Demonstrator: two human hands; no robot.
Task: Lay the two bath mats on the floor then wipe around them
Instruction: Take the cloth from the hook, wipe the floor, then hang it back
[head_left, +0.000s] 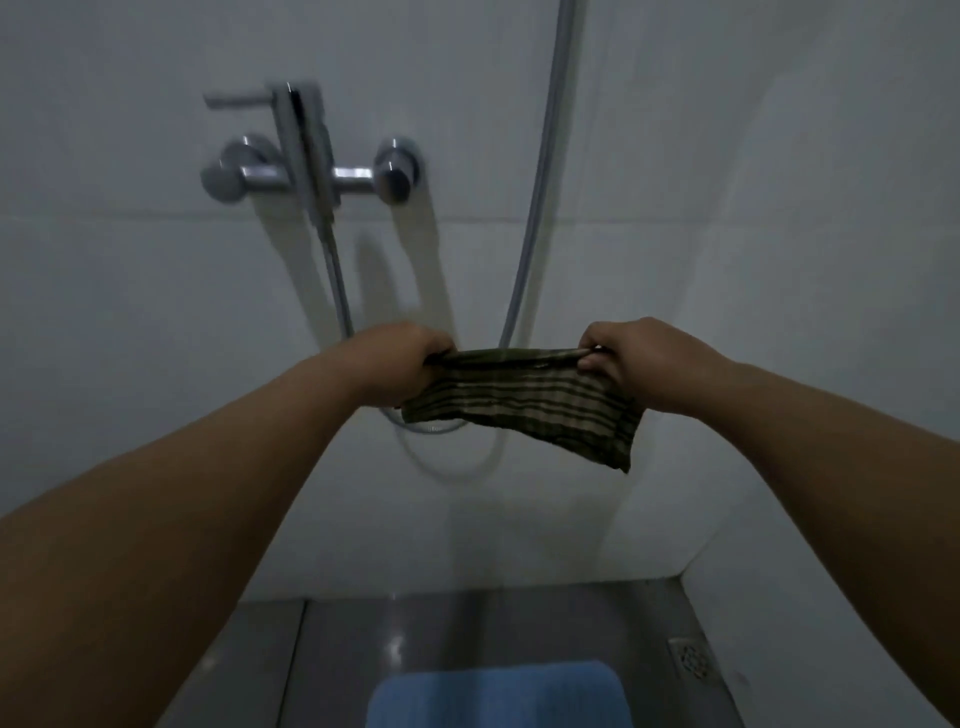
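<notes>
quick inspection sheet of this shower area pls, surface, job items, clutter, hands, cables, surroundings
surface: dark grey floor, glossy with light reflections
job's things: blue mat lies flat on the floor; striped dark cloth held up in the air, stretched between both hands
clutter: nothing seen
grippers: left hand grips the cloth's left top corner; right hand pinches its right top corner
cables: shower hose hangs down the wall and loops behind the cloth
surroundings: white tiled wall, chrome mixer tap, floor drain in the right corner
</notes>
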